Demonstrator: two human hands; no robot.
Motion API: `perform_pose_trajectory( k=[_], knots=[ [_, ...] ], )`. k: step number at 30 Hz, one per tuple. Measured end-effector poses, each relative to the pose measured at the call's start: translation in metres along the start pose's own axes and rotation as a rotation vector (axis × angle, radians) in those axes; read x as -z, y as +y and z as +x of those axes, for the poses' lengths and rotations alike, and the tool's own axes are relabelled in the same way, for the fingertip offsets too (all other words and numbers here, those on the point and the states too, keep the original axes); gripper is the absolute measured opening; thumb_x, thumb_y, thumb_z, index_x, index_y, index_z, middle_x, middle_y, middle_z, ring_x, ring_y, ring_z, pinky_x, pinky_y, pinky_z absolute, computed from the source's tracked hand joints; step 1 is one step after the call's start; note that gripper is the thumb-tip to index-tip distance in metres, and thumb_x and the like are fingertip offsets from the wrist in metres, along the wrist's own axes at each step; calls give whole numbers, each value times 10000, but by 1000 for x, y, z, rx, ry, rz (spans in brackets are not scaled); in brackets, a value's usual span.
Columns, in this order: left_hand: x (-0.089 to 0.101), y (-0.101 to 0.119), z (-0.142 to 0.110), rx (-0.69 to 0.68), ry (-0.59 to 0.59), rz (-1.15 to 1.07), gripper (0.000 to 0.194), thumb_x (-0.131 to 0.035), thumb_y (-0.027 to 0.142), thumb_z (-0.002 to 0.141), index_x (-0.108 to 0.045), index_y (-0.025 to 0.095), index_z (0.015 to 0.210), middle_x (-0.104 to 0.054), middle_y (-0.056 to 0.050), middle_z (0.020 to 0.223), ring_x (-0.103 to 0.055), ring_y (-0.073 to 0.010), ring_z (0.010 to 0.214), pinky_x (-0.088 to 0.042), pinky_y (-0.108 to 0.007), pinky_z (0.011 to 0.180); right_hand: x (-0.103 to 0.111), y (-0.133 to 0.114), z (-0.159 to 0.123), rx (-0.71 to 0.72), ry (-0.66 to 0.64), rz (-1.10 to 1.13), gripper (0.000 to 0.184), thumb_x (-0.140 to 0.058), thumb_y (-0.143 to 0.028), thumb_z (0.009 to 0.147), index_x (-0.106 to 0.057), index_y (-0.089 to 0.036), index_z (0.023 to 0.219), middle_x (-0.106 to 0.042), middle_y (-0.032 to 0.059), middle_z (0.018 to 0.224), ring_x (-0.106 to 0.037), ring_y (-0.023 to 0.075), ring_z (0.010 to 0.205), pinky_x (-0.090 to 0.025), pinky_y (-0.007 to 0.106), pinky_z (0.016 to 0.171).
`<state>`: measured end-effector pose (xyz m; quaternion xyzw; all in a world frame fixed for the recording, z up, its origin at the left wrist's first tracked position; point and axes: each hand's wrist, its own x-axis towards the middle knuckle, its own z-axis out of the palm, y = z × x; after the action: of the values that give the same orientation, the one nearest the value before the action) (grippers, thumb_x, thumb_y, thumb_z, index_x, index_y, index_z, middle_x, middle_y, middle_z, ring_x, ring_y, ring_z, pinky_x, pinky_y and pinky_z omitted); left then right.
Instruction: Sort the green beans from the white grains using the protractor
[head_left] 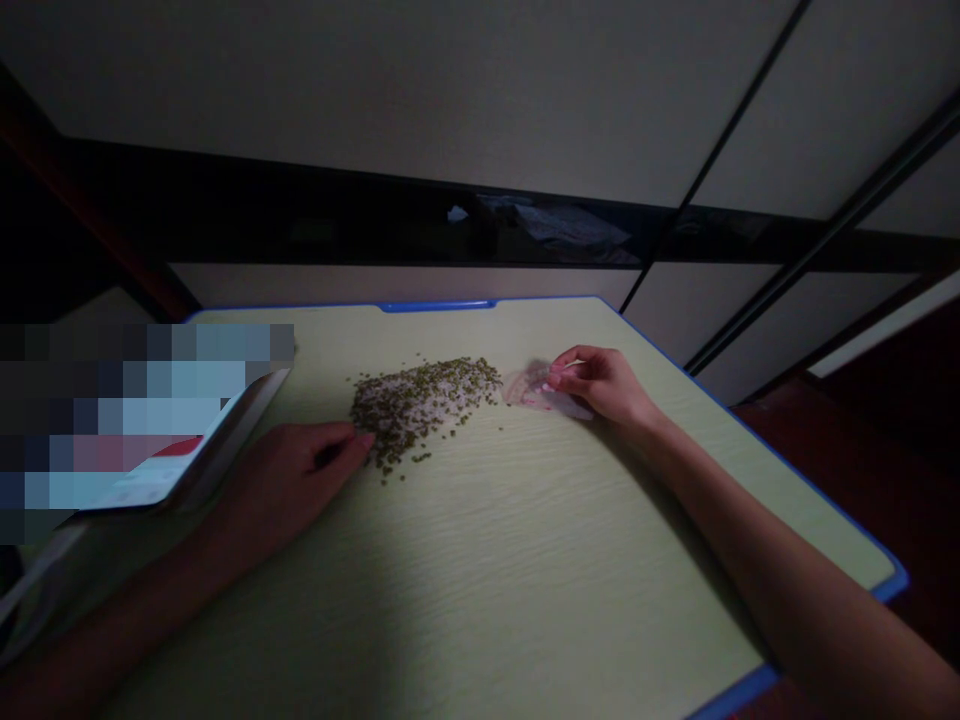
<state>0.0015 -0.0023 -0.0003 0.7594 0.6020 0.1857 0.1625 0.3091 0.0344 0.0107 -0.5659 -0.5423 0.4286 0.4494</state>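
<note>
A spread-out pile of small green beans mixed with white grains (427, 393) lies on the table (480, 570), with a few loose beans scattered around it. At the pile's left edge is my left hand (300, 465), thumb and forefinger drawn together; whatever they may hold is hidden. To the right of the pile lies a small clear plastic bag (525, 392) with faint pink print. Over this bag my right hand (600, 380) is closed in a pinch, a tiny whitish bit showing near its fingertips. I cannot tell whether it grips the bag.
A tablet-like device with a lit screen (142, 485), partly blurred out, stands at the table's left. The table has a blue rim with a blue handle (439, 306) at its far side. Behind rise pale cabinet panels (375, 90) with a dark recess holding crumpled plastic (574, 228).
</note>
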Motion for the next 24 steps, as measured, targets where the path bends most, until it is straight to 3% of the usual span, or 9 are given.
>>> perform_pose_trajectory(
  k=[9,24],
  knots=[
    [1,1,0,1,5,-2,445,-348,542,757,-438,196,491,-396,47,444,-423,-132,461,-262,-235,479,-7,-4,-6,-39,31,-48,144,-667,-202,566,-551,-146,631,-585,-3,483,-447,80,379,-289,191,365],
    [0,4,0,2,11,12,436,-340,540,748,-419,202,484,-381,44,445,-416,-136,460,-257,-239,479,-21,7,2,12,125,-67,171,-644,-252,548,-550,-157,655,-567,-12,509,-452,83,395,-335,202,374]
  ],
)
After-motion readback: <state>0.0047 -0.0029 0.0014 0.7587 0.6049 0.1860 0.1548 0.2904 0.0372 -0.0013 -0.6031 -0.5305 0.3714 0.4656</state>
